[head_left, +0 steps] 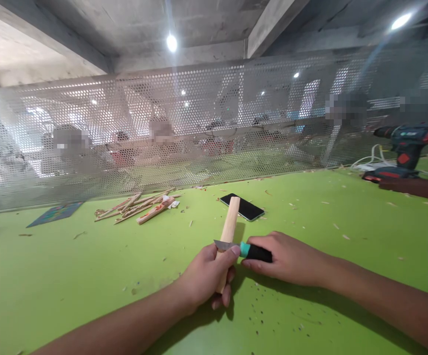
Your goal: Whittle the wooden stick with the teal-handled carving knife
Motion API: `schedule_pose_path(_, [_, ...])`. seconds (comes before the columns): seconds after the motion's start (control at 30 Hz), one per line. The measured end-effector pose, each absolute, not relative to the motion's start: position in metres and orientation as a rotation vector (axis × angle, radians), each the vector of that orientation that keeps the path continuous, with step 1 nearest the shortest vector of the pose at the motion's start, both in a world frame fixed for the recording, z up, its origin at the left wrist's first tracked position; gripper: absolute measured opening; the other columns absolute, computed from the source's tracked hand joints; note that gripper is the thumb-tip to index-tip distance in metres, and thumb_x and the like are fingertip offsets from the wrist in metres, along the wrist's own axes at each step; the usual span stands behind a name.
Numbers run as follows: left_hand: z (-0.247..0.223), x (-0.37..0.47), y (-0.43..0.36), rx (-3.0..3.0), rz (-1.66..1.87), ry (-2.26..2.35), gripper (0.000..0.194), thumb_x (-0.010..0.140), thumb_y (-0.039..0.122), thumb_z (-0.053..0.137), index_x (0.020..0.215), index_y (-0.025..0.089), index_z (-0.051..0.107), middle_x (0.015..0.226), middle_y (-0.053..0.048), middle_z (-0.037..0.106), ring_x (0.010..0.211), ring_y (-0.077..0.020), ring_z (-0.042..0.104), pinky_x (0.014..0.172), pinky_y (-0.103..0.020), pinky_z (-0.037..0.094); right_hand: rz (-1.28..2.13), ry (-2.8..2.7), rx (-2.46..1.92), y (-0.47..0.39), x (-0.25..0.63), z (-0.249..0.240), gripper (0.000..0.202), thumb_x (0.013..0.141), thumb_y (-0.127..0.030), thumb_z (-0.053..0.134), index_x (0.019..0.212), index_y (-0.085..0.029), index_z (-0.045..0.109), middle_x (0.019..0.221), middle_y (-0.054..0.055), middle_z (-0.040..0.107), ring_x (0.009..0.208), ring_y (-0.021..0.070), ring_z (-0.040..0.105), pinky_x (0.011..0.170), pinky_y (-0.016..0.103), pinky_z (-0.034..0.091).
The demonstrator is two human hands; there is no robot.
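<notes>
My left hand [208,276] is wrapped round the lower part of a pale wooden stick [230,222], which points up and away over the table. In my right hand [283,259] is a carving knife [258,253] with a black and teal handle. Its short blade [224,244] lies across the stick, just above my left fingers. My left thumb rests at the back of the blade, by the teal end of the handle. Behind the stick's top end a black smartphone [250,209] lies flat, partly covered by the stick in this view.
On the green table [106,276] a pile of thin wood strips [132,207] lies beside a thicker wood piece [156,211]. A flat dark sheet [55,214] is at the left. A cordless drill [406,150] stands at right. A perforated metal screen [199,133] runs along the back, people beyond it.
</notes>
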State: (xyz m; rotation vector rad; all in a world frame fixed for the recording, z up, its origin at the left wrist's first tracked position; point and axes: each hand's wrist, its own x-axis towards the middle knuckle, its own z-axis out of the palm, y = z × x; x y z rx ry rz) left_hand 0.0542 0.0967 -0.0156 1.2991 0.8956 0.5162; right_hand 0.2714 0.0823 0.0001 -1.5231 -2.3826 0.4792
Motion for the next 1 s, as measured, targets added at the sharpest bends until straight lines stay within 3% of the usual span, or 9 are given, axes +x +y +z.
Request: schedule_pose_path(1.0, [-0.0206,0.0548,0.0982,1.311,0.53,0.865,0.048,0.091,0.067,0.057,0.085,0.021,0.046,0.059,0.01,0.054,0.033,-0.0056,0.049,0.03,-0.016,0.034,0.546,-2.32,-1.519,0.0819,0.2721,0.002,0.036,0.094,-0.053,0.061,0.081,-0.019,0.062,0.07,0.003,0.068,0.059,0.0174,0.057,0.051,0.026,0.029])
